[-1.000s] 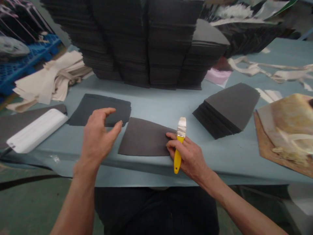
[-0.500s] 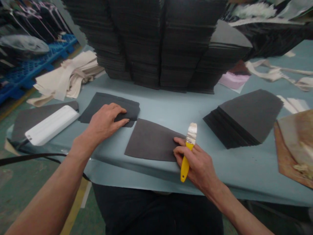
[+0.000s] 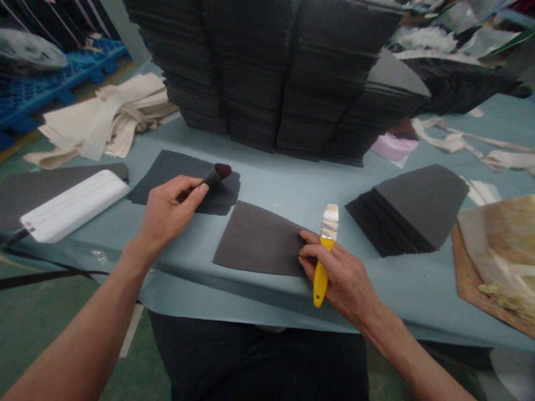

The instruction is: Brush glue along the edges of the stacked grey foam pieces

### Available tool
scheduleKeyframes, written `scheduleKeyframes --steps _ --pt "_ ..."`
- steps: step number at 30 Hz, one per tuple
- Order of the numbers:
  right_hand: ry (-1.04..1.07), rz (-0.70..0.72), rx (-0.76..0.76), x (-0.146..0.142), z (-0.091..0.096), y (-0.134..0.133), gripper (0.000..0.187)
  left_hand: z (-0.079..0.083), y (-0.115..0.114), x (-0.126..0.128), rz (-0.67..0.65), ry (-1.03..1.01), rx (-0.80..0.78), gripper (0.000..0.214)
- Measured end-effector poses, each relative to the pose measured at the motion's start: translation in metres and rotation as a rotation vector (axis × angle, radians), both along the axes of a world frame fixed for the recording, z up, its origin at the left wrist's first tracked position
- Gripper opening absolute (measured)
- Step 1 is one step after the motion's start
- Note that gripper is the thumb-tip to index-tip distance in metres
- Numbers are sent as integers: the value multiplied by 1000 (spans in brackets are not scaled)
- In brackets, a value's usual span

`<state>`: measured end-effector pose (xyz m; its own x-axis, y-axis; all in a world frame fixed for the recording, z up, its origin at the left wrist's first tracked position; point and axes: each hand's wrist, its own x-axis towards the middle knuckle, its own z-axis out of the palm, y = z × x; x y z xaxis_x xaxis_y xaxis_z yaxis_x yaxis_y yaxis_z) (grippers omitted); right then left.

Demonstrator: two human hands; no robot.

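Observation:
My left hand (image 3: 173,209) pinches the curled edge of a thin dark sheet (image 3: 218,171) between thumb and fingers. That sheet lifts from a low pile of dark pieces (image 3: 161,169) on the table. In my right hand (image 3: 343,267) is a paintbrush (image 3: 321,275), its yellow handle slanting up and its pale, coated bristles pointing away from me. Fingertips of the same hand touch the right end of a flat dark grey panel (image 3: 259,239) lying near the table's front edge.
Tall stacks of dark pieces (image 3: 254,78) stand at the back. A fanned pile of grey panels (image 3: 418,206) lies to the right, beside a brown board (image 3: 472,278) with residue. Leftward are a white oblong device (image 3: 75,206) with a cable and cream fabric strips (image 3: 112,114).
The left hand has drawn slightly left and curled up the edge of a dark sheet. My right hand still holds the paintbrush at the grey panel. The view has shifted a little.

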<state>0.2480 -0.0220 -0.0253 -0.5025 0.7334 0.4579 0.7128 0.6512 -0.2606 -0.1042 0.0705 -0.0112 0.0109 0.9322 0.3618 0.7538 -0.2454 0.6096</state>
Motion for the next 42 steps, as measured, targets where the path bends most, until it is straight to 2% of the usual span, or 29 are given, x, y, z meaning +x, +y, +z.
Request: scheduleKeyframes --steps 5,9,11,13,17,20,25,28,32,34,37,40,42 --pt "59 8 -63 -1 1 3 7 19 -40 19 38 16 172 25" --pt "116 -15 -77 -1 -4 4 6 31 -82 66 -78 122 300 16" --pt "161 -37 -83 0 -8 5 7 25 -98 94 -152 133 286 19" --pt "229 -48 -110 2 -12 7 8 12 -108 118 -197 183 198 25" --pt "375 -39 -171 7 -17 11 6 -21 -119 139 -253 311 83 49" --pt "428 -33 -185 9 -16 12 9 -34 -123 137 -280 361 99 51" --pt "373 -65 -188 9 -4 6 12 -36 -123 132 -306 370 101 50" --pt "297 -78 -112 10 -1 0 12 -36 -124 136 -301 381 111 48" --pt "169 -181 11 10 -9 -6 11 -33 -128 130 -302 299 134 52" --pt "136 -191 51 10 -13 -7 7 -31 -128 115 -211 234 184 49" --pt "128 -193 99 10 -16 -8 7 -30 -126 80 68 252 203 40" --pt "132 -189 114 10 -17 -8 8 -31 -133 53 243 211 70 44" --pt "127 -189 122 10 -17 -8 9 -33 -146 48 403 -1 -30 43"
